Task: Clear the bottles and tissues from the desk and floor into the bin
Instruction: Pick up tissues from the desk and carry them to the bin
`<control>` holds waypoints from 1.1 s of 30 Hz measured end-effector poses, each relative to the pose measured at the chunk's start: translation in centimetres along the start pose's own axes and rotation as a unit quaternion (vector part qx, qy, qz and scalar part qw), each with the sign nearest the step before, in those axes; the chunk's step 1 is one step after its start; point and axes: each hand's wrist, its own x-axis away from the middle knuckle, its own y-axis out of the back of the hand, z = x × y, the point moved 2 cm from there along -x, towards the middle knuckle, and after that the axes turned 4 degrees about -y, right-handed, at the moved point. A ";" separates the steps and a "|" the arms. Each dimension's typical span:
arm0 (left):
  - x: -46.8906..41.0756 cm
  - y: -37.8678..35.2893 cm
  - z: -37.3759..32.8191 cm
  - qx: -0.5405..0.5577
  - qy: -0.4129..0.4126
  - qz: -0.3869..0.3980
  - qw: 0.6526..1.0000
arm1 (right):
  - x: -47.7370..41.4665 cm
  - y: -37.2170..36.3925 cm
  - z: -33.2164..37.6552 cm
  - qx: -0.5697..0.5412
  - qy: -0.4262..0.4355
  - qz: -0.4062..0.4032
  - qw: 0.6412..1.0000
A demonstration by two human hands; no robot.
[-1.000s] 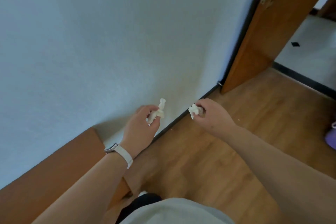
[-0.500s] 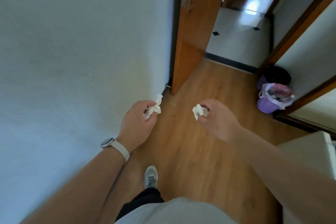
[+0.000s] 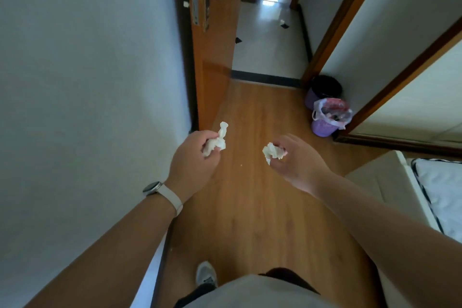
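My left hand (image 3: 193,157), with a white watch on the wrist, grips a twisted white tissue (image 3: 217,139) above the wooden floor. My right hand (image 3: 297,162) pinches a second crumpled white tissue (image 3: 271,151) at about the same height. A purple bin (image 3: 325,125) lined with a clear plastic bag and holding rubbish stands on the floor ahead to the right, by the door frame. A second purple bin with a black liner (image 3: 322,90) stands just behind it. Both hands are well short of the bins.
A white wall (image 3: 87,82) runs along my left. An open wooden door (image 3: 212,45) with a metal handle is ahead, with a tiled hallway beyond. A bed corner (image 3: 425,187) is at the right. My shoe (image 3: 206,274) is on the wood floor.
My view has swung right from the wall toward the doorway, and the bins have come into sight and nearer. Both hands still hold their tissues.
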 end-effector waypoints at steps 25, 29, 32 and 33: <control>-27.4 -16.9 -7.9 -0.066 -0.035 0.095 0.993 | -23.2 9.5 -19.7 -0.084 -0.035 -0.054 0.994; -31.0 -19.2 -8.9 -0.068 -0.047 0.115 0.990 | -25.6 11.3 -22.1 -0.091 -0.051 -0.061 0.993; -34.3 -20.5 -9.4 -0.065 -0.073 0.120 0.988 | -27.6 12.2 -23.7 -0.098 -0.075 -0.067 0.990; -35.4 -20.9 -9.5 -0.063 -0.078 0.122 0.987 | -28.4 12.4 -24.2 -0.099 -0.083 -0.069 0.989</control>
